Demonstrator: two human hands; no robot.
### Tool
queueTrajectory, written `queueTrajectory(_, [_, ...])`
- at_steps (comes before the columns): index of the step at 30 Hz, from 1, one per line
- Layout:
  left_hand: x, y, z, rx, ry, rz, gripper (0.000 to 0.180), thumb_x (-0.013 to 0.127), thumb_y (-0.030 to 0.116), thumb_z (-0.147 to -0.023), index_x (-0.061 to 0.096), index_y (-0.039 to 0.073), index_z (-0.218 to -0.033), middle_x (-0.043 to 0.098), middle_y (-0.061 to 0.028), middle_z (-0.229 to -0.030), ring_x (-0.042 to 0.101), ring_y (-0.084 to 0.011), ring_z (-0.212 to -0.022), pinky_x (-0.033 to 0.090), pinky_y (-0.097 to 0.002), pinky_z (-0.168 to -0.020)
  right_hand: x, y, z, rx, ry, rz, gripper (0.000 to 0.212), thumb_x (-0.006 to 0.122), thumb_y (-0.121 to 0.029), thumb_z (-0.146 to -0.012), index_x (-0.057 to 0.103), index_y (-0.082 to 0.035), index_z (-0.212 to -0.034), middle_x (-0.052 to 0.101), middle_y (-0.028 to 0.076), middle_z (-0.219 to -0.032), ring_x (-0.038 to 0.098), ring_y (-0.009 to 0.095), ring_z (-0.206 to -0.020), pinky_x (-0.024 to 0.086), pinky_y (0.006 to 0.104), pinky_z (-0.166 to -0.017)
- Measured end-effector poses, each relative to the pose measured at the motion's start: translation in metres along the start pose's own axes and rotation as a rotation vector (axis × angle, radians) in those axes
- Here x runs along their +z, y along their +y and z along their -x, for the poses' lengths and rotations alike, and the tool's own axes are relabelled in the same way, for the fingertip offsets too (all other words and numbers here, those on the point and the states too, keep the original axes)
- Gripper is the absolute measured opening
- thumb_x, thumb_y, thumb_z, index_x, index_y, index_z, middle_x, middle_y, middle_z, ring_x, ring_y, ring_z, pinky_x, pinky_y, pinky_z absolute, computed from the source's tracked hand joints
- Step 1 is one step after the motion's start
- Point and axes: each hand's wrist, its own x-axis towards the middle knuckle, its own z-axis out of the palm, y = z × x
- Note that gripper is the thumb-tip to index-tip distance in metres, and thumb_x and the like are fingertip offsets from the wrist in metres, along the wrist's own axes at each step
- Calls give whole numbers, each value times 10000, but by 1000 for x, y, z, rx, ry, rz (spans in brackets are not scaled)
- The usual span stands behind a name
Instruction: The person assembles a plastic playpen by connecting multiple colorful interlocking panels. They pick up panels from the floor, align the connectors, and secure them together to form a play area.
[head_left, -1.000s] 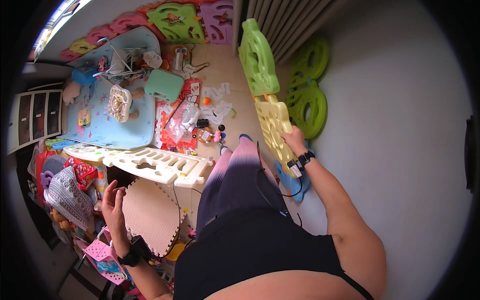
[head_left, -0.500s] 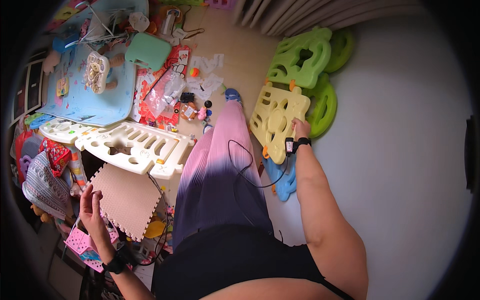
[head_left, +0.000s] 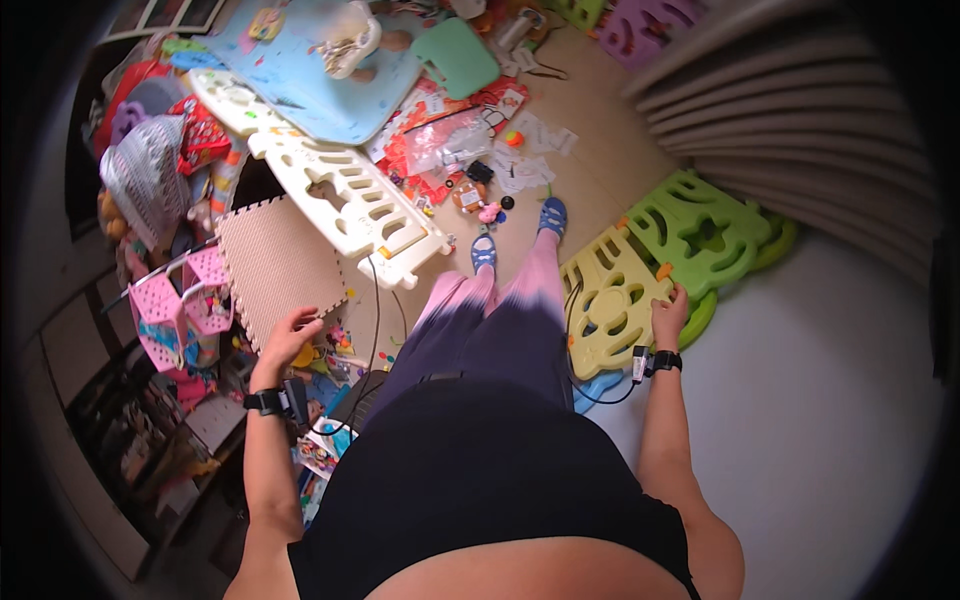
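Note:
My right hand is closed on the upper right edge of a yellow plastic play-fence panel, its fingers wrapped over the rim. Joined to that panel by orange clips is a green fence panel with a flower-shaped cutout. Part of a blue panel peeks out below the yellow one. On the other side my left hand hangs with loosely bent fingers apart, holding nothing. It appears over the lower edge of a beige foam mat tile; whether it touches the tile I cannot tell.
A white fence panel crosses the left, with a blue play mat behind it. Toys and papers litter the floor ahead of my feet. Pink baskets stand at left. A grey curtain hangs at far right. Cables trail from both wrists.
The view has swung, so the fence panels sit lower and farther right. My left hand has moved in over the foam tile. My right hand still grips the yellow panel.

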Motion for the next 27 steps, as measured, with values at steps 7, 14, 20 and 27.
queueTrajectory(7, [102, -41, 76, -520, -445, 664, 567, 606, 480, -973, 471, 232, -1465, 617, -47, -1306, 635, -185, -1038, 530, -413, -867, -7, -127, -135, -306, -280, -14, 377, 681, -115, -879, 603, -37, -1239, 706, 111, -1049, 678, 194, -915, 535, 326, -827])
queueTrajectory(14, [166, -19, -11, -123, 62, 902, 264, 587, 292, -1002, 635, 48, -914, 553, 26, -647, 505, -97, -567, 401, -250, -533, 29, -280, -150, -497, -475, -37, 347, 685, -100, -898, 607, 9, -1218, 702, 82, -1049, 664, 146, -940, 538, 292, -842])
queueTrajectory(20, [116, -164, -39, -463, 765, 1566, 79, 645, 161, -903, 626, 85, -894, 421, 34, -580, 428, -148, -443, 575, -349, -547, 28, -377, -110, -551, -640, 52, 292, 668, -75, -921, 621, 8, -1197, 686, 66, -1021, 646, 106, -891, 534, 258, -804])
queueTrajectory(27, [238, -332, 81, -743, 477, 1349, 150, 468, 105, -910, 574, 10, -864, 529, -147, -566, 571, -298, -483, 511, -433, -455, 40, -414, -108, -596, -669, 144, 258, 666, -76, -904, 635, -2, -1149, 677, 40, -930, 631, 97, -801, 535, 255, -736])
